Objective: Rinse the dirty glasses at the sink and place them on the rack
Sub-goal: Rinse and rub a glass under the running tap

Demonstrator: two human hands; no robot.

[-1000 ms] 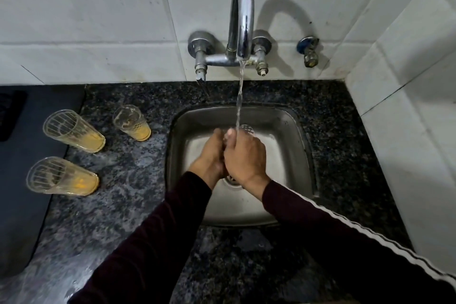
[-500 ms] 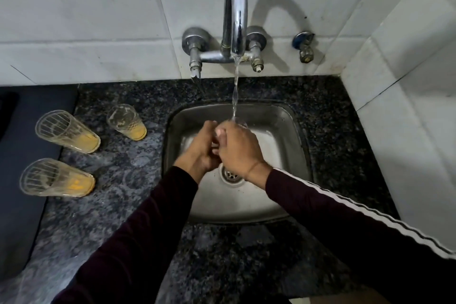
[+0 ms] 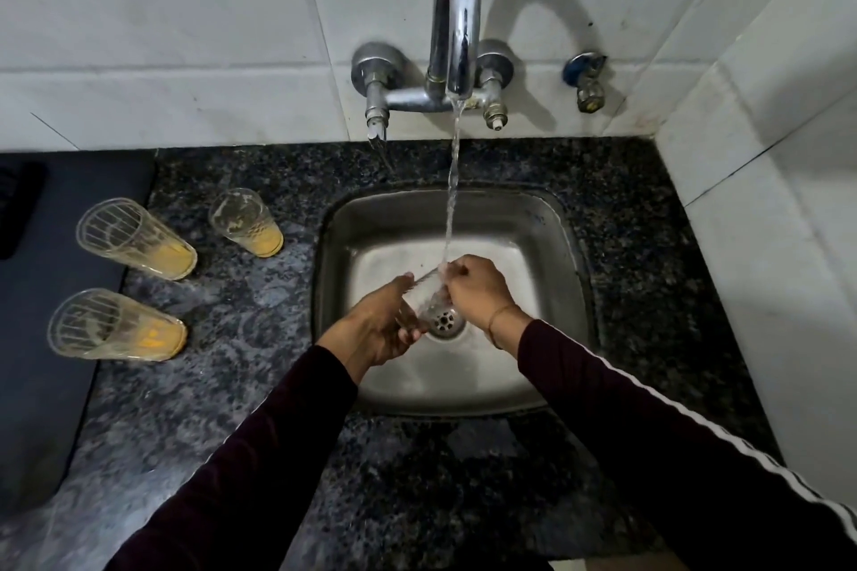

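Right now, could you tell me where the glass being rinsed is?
In the head view, the glass is over the sink drain, under the tap stream, held between the left hand and right hand.

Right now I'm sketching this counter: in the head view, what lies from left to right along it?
dark mat → two lying glasses → upright glass → sink → left hand → rinsed glass → right hand → tiled side wall.

White tiled walls (image 3: 185, 37) meet in a corner right of the chrome tap (image 3: 457, 14), which throws a curved shadow. Below lies a dark speckled stone counter (image 3: 232, 385).
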